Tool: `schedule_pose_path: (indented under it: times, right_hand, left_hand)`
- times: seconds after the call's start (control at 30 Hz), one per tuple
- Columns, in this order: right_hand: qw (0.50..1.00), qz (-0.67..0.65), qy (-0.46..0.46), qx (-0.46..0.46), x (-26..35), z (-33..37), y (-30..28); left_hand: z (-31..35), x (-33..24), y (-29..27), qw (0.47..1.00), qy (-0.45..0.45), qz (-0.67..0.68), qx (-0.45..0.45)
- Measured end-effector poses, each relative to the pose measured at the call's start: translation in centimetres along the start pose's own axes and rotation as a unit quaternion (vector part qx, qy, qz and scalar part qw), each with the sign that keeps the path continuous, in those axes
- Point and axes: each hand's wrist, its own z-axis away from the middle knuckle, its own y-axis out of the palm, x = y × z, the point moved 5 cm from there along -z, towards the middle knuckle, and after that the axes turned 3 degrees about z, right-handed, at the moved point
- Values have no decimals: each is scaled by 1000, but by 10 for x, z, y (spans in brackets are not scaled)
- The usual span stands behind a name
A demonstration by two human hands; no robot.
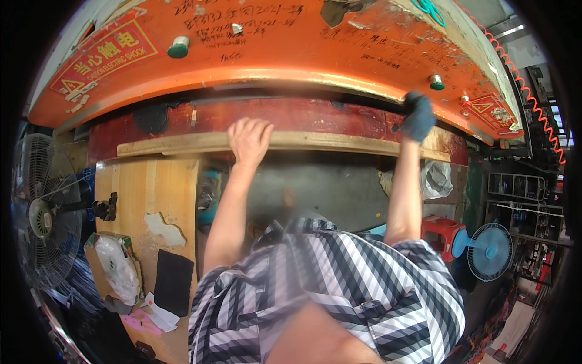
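Orange machinery [285, 51] spans the head view's top, above a red desk [315, 115]. Mid-frame, a wood strip [339, 143] runs along its front; the left hand [249, 139] lies over it, fingers bent. Upper right, the right hand [418, 118] is gloved; I cannot tell whether either grips.

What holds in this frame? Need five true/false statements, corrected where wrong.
1. The left grip lies over the pale wooden strip. True.
2. Both grips wear gloves. False: the left is bare; only the right grip has a dark glove.
3. The orange panel carries green buttons. True.
4. The light-blue fan stands at the person's left. False: it is at the right.
5. The shirt is plain red. False: it is striped.
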Motion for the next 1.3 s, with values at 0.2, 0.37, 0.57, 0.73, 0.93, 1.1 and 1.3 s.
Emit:
schedule_pose_path:
  times: [0.2,0.37,0.57,0.73,0.93,1.1,1.3]
  right_hand:
    - [934,186,-206,223,25,111,62]
    - [938,176,-188,231,35,106,61]
    - [934,198,-171,244,37,112,62]
    - [930,188,-160,273,33,118,62]
    - [929,169,-146,294,43,141,49]
    - [930,157,-112,314,50,167,20]
    - [899,66,149,406,58,182,-2]
  left_hand:
    - [-12,-2,32,990,3,-64,127]
    - [-10,2,34,993,12,-53,103]
    - [-8,4,31,993,0,-32,115]
    - [-1,5,25,989,4,-25,147]
    - [27,1,7,978,-24,-51,202]
    - [62,-14,-25,978,-23,-33,205]
    - [102,-24,-66,987,-42,9,157]
